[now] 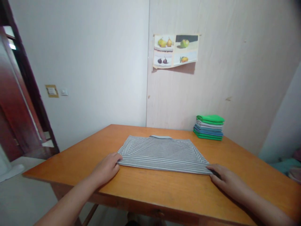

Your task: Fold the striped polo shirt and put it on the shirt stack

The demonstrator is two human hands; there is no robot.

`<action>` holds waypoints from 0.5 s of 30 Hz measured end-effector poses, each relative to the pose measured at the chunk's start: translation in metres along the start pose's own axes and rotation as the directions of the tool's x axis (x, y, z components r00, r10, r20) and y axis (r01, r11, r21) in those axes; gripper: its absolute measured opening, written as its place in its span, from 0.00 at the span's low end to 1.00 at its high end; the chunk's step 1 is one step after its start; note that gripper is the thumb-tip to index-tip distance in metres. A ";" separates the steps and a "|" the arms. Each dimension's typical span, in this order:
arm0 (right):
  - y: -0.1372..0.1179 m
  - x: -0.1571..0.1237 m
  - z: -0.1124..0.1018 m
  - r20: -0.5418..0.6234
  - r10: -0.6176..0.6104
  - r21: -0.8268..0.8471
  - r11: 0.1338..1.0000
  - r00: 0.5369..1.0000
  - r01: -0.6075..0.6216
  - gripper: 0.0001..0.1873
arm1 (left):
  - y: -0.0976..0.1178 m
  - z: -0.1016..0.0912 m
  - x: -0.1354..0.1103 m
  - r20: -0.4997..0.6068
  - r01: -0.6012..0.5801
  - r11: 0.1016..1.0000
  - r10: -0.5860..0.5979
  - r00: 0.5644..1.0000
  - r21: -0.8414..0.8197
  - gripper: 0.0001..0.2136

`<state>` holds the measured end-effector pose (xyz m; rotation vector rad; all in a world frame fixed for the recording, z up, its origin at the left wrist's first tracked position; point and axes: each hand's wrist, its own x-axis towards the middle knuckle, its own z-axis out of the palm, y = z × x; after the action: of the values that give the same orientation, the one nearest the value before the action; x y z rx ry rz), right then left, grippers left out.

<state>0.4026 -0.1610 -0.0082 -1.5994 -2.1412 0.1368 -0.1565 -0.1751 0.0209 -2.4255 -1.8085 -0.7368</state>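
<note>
The left fingers (117, 156) pinch the near left corner of a striped shirt (162, 154); the right fingers (214, 168) pinch its near right corner. Between and beyond them the shirt lies flat on the desk (155, 190), its collar (161, 137) farthest away. Beyond the right fingers, near the wall (174, 100), stands a folded stack (208, 128), green on top.
</note>
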 end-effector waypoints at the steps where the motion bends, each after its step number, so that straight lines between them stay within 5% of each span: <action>1: 0.000 0.003 0.001 -0.009 -0.007 -0.011 1.000 1.000 0.007 0.22 | -0.002 0.003 0.002 -0.010 0.004 1.000 -0.004 1.000 0.011 0.14; 8: -0.002 0.011 -0.007 0.041 -0.015 0.047 0.999 0.999 0.013 0.17 | -0.001 -0.006 0.002 0.007 -0.011 0.999 0.012 1.000 -0.046 0.10; 15: 0.000 0.001 -0.030 0.140 0.048 0.394 0.913 0.989 -0.100 0.18 | -0.004 -0.033 -0.005 0.155 0.159 0.886 -0.100 0.983 -0.435 0.11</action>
<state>0.4146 -0.1659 0.0188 -1.4569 -1.9777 0.6753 -0.1728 -0.1885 0.0469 -2.6949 -2.0602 -1.1483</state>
